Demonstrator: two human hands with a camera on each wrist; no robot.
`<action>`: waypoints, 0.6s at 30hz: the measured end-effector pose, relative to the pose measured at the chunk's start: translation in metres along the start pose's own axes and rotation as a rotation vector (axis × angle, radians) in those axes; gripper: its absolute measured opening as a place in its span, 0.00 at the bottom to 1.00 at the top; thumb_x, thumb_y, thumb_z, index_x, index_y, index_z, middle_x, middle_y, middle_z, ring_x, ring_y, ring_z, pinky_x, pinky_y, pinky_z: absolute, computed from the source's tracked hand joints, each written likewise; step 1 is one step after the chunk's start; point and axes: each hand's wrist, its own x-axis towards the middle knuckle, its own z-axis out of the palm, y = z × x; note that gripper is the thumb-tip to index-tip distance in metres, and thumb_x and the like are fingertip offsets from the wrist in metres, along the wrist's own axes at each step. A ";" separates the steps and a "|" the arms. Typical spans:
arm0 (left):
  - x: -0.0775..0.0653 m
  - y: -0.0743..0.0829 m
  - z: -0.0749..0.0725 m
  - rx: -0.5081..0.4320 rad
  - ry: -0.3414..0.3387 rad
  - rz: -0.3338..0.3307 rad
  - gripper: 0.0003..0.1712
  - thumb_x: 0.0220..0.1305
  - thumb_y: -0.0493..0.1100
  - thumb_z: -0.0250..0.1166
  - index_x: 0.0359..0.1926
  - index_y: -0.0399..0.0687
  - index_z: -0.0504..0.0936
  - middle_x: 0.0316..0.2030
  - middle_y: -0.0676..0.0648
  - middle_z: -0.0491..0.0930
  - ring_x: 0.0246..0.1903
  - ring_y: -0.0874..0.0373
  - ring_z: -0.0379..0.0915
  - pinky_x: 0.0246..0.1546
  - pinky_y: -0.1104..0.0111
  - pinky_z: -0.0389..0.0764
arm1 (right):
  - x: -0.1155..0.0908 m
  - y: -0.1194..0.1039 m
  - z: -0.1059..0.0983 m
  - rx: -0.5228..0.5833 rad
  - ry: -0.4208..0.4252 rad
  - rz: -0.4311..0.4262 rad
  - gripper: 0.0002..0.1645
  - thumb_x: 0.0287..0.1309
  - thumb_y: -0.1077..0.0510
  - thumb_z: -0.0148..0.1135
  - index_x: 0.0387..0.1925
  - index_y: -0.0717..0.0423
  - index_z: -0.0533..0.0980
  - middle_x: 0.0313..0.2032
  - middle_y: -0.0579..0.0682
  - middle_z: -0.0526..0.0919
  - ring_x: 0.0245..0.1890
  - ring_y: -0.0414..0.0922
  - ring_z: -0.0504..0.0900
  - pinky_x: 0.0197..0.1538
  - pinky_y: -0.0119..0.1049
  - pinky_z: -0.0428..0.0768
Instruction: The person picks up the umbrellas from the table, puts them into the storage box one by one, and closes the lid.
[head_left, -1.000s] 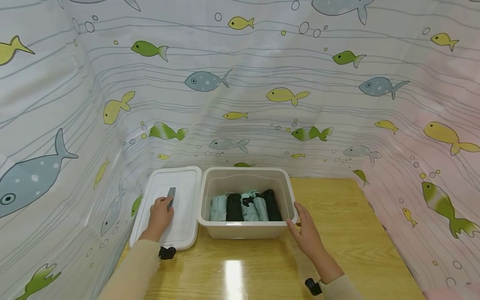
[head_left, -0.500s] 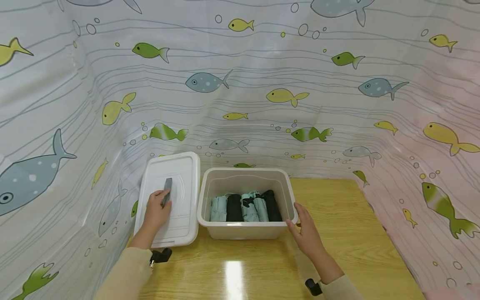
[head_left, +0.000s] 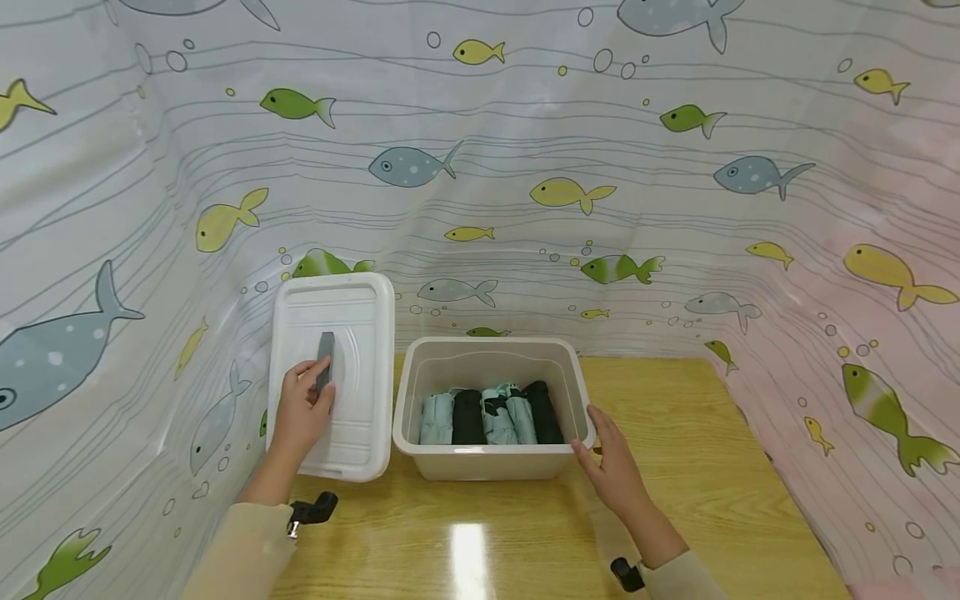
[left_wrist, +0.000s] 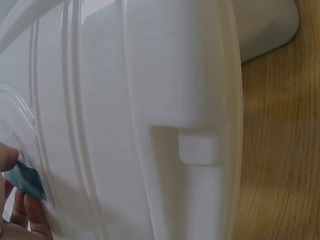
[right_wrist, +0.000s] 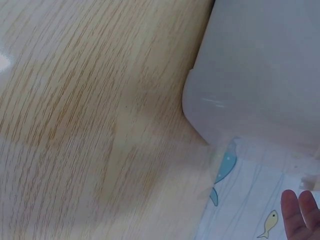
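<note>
My left hand (head_left: 297,417) pinches the grey handle (head_left: 326,346) of a white plastic lid (head_left: 358,425). The lid is raised off the table and tilted, left of the box. Up close in the left wrist view, thumb and fingers grip the blue-grey handle (left_wrist: 27,180). An off-white storage box (head_left: 495,465) stands uncovered in the middle. Inside it, rolled bundles of pale green and black cloth (head_left: 469,417) lie side by side. My right hand (head_left: 617,471) rests at the box's front right corner, fingers extended along the rim; two fingers (right_wrist: 295,212) show in the right wrist view.
Box and hands are over a yellow wooden table (head_left: 675,467). A white fish-patterned curtain (head_left: 510,150) surrounds the table at the back and both sides. Black wrist cameras sit at both cuffs.
My left hand has lifted the lid off the table by its handle, moving it up and slightly left as its far end rises. The right hand and the box have stayed put.
</note>
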 end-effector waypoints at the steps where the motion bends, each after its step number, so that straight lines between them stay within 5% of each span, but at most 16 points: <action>1: 0.001 0.004 -0.002 -0.007 0.009 0.008 0.25 0.73 0.35 0.58 0.69 0.38 0.71 0.65 0.33 0.62 0.37 0.52 0.70 0.36 0.84 0.67 | 0.000 0.000 0.000 -0.001 0.000 0.000 0.41 0.72 0.48 0.58 0.77 0.58 0.54 0.72 0.59 0.62 0.65 0.57 0.68 0.50 0.53 0.81; 8: 0.008 0.035 -0.010 -0.060 0.032 0.070 0.26 0.72 0.37 0.60 0.69 0.41 0.72 0.65 0.37 0.63 0.44 0.57 0.66 0.41 0.88 0.66 | 0.000 -0.002 -0.002 0.001 0.002 -0.006 0.41 0.72 0.49 0.58 0.77 0.58 0.54 0.72 0.60 0.61 0.65 0.57 0.68 0.50 0.53 0.81; 18: 0.015 0.066 0.000 -0.128 -0.101 0.165 0.25 0.73 0.37 0.60 0.69 0.41 0.73 0.66 0.38 0.63 0.48 0.47 0.70 0.43 0.84 0.68 | -0.001 -0.004 -0.002 -0.006 -0.001 -0.006 0.41 0.72 0.49 0.58 0.77 0.59 0.54 0.72 0.60 0.62 0.65 0.58 0.67 0.50 0.53 0.81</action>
